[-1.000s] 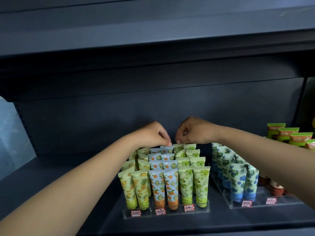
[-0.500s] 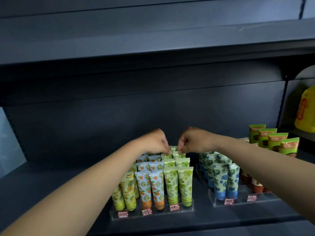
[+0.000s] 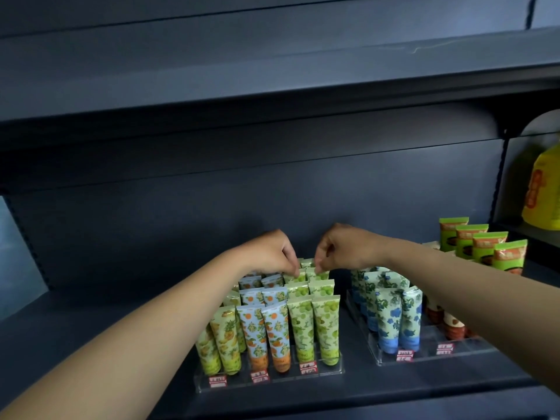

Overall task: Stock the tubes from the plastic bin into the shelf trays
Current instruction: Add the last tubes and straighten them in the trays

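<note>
Dark shelf (image 3: 91, 344) carries two clear trays. I note the left tray (image 3: 328, 372) near full: pineapple, orange and green tubes (image 3: 313, 324) in rows. Left hand (image 3: 269, 253) and right hand (image 3: 342, 247) each pinch a back-row green tube top. Right tray (image 3: 454, 354) holds blue tubes (image 3: 397, 319), gaps remaining. Bin not in view.

Since a second ago we have turned our view to the right: the clear tray (image 3: 269, 381) of fruit-print tubes (image 3: 298, 325) now sits further left in frame, and a yellow bottle (image 3: 542, 192) has come into sight at the far right. Our left hand (image 3: 269, 253) and right hand (image 3: 342, 247) have drawn slightly apart at the tray's far rows, fingertips now down on the crimped tops of the green tubes (image 3: 315, 272) there.
</note>
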A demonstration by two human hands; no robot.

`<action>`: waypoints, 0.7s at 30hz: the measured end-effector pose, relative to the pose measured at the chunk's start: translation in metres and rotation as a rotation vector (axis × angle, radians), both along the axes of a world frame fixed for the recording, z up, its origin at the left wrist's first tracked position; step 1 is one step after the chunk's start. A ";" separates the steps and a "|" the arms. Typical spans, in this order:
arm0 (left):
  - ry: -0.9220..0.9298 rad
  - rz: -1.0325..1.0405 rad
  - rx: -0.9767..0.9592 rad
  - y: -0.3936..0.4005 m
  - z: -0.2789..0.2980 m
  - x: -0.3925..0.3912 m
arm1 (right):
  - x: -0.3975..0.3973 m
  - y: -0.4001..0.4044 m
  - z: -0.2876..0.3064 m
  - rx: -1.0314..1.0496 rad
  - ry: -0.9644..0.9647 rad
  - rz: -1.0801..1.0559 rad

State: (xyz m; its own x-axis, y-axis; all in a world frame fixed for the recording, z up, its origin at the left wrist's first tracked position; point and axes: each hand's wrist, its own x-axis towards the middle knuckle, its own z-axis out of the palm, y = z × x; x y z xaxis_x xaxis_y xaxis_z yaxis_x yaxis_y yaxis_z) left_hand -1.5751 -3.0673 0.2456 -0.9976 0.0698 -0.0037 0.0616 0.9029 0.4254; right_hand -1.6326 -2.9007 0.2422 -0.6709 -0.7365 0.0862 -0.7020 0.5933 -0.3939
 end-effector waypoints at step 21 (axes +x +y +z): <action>-0.059 0.065 0.006 -0.038 0.010 0.026 | 0.005 -0.017 0.006 -0.066 -0.013 0.057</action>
State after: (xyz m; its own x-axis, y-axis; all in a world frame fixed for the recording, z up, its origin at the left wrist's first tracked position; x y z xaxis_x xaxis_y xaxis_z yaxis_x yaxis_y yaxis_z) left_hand -1.5486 -3.1056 0.2560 -0.9980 0.0046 -0.0623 -0.0228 0.9017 0.4318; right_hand -1.6273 -2.9178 0.2485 -0.6291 -0.7667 0.1278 -0.7288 0.5247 -0.4400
